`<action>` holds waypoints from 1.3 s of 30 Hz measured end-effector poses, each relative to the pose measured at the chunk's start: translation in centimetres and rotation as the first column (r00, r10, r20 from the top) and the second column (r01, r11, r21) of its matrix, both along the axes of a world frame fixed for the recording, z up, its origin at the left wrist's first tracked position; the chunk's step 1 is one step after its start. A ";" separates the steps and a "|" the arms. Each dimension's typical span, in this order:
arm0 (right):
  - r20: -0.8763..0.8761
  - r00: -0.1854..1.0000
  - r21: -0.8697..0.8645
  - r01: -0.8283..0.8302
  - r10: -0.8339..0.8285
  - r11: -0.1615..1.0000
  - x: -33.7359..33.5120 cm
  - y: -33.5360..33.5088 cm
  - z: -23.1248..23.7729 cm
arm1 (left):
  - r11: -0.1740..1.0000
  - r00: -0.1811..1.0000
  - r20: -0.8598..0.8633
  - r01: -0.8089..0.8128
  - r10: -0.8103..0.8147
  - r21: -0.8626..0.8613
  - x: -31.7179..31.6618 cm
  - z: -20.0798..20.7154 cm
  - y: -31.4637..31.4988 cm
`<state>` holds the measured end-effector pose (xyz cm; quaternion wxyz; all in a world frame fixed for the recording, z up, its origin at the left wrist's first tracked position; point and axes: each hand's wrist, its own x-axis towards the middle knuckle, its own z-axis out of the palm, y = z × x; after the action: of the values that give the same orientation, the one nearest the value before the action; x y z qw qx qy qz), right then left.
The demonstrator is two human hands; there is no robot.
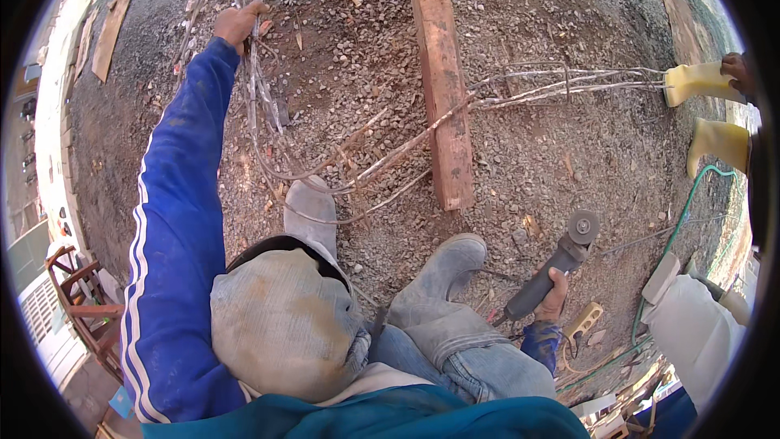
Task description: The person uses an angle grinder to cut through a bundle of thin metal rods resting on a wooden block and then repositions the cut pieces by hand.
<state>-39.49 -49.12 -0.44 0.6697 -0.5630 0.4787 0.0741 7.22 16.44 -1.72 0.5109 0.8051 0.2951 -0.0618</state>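
Note:
At the upper left, my left hand [236,23] is closed round thin metal rods, part of a loose bundle of rebar [258,97]. Below it the rods curve toward the right, and some cross a reddish timber beam [443,89]. My right hand [552,297] grips the body of a dark grey angle grinder [543,283] at the lower right. Its round disc [582,227] points up and away from me, apart from the rods. Whether the disc spins cannot be told. My grey boots [455,264] stand on the gravel. A stained beige cap [284,317] covers the lower middle.
A co-worker's hand [738,73] and yellow boots [691,85] are at the right, by the rods' far end. A green hose [686,211] curves nearby. A beige power strip [583,321] lies beside the grinder. Boards [110,39] and a brown wooden frame [89,305] are left.

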 end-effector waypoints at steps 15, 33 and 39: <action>0.126 0.989 -0.055 0.087 -0.080 0.995 0.9 1.2 -0.1 | 0.864 0.744 0.536 -0.109 0.398 -0.491 -1.9 21.0 6.7; 0.176 0.983 0.009 0.054 -0.055 0.998 2.0 2.1 0.9 | 0.388 0.812 0.151 -0.098 0.564 -0.917 -11.9 13.1 -21.2; 0.135 0.988 0.040 0.075 -0.080 0.996 1.7 1.1 0.4 | 0.429 0.729 0.359 0.099 0.583 -0.898 -9.0 19.3 -20.9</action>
<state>-37.78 -48.01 -0.08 0.7130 -0.5359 0.4519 0.0179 -1.74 -4.47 17.55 0.9163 0.3389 0.1526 0.1490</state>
